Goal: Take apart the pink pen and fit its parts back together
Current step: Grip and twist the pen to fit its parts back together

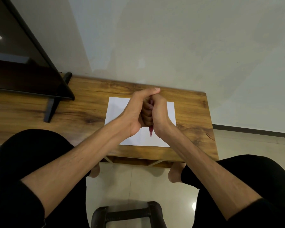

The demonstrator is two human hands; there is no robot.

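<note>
Both my hands meet above a white sheet of paper [117,109] on the wooden table [82,106]. The pink pen [150,131] stands nearly upright between them, its pointed tip poking out below toward the paper. A short pink stretch also shows between the fingers higher up. My left hand [136,111] has its fingers curled round the pen's barrel, thumb stretched up over the top. My right hand [160,114] wraps round the pen from the right side. Most of the pen is hidden inside the two fists.
A dark flat screen [23,63] on a black stand [51,109] fills the table's left part. The table backs onto a pale wall. My knees in black trousers flank the near edge, with a dark stool frame [127,213] on the tiled floor below.
</note>
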